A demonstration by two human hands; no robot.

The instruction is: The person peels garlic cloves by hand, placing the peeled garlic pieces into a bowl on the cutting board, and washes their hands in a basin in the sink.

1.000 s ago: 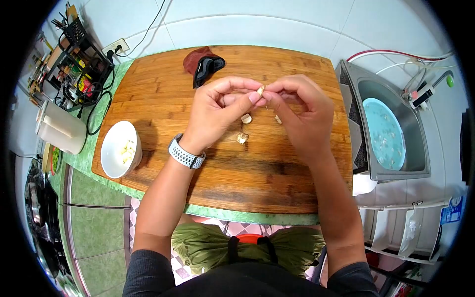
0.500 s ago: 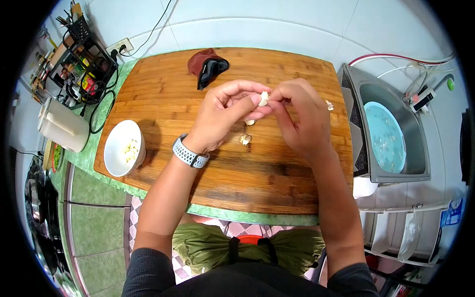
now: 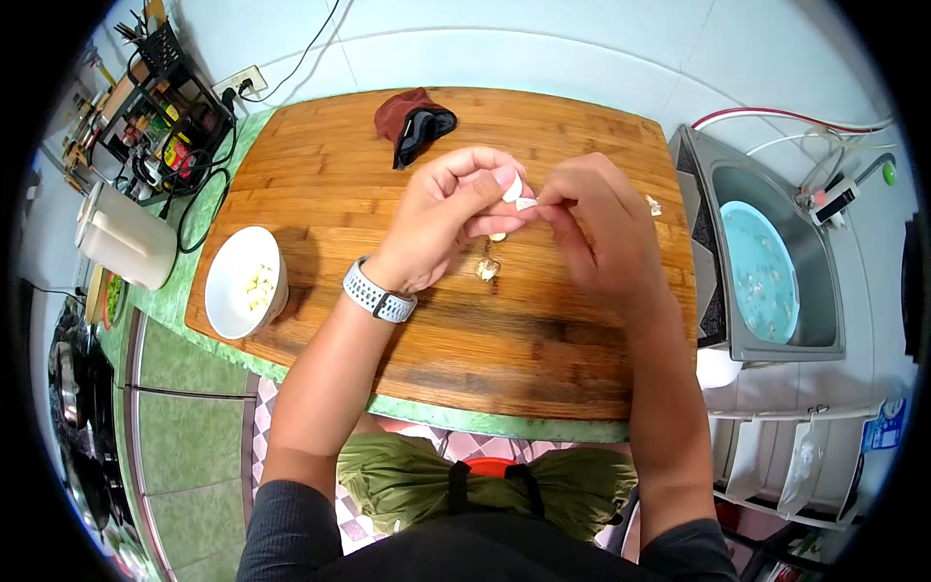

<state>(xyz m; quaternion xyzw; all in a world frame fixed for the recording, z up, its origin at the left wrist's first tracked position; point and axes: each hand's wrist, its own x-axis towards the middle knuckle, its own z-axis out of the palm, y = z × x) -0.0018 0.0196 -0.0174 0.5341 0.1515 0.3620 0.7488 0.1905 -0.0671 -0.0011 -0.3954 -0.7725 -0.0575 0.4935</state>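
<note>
A pale garlic clove [image 3: 512, 188] is pinched between the thumb and fingers of my left hand [image 3: 448, 209], above the wooden board [image 3: 456, 359]. My right hand [image 3: 603, 218] is closed at its fingertips on a white flap of garlic skin [image 3: 526, 204], which stands out from the clove. Below my hands, a piece of garlic [image 3: 487, 269] lies on the board, with another bit partly hidden under my left fingers. A white bowl [image 3: 221, 291] at the left holds several peeled cloves [image 3: 259, 288].
A dark red and black cloth item [image 3: 415, 124] lies at the board's back. Scraps of skin [image 3: 654, 206] are near its right edge. A sink [image 3: 819, 335] with a blue basin [image 3: 766, 267] is at the right. A white pitcher [image 3: 131, 238] and black rack [image 3: 170, 126] stand left.
The white skin now sticks out from the clove between my hands, and my right fingertips have drawn slightly away to the right. The whole view has shifted a little.
</note>
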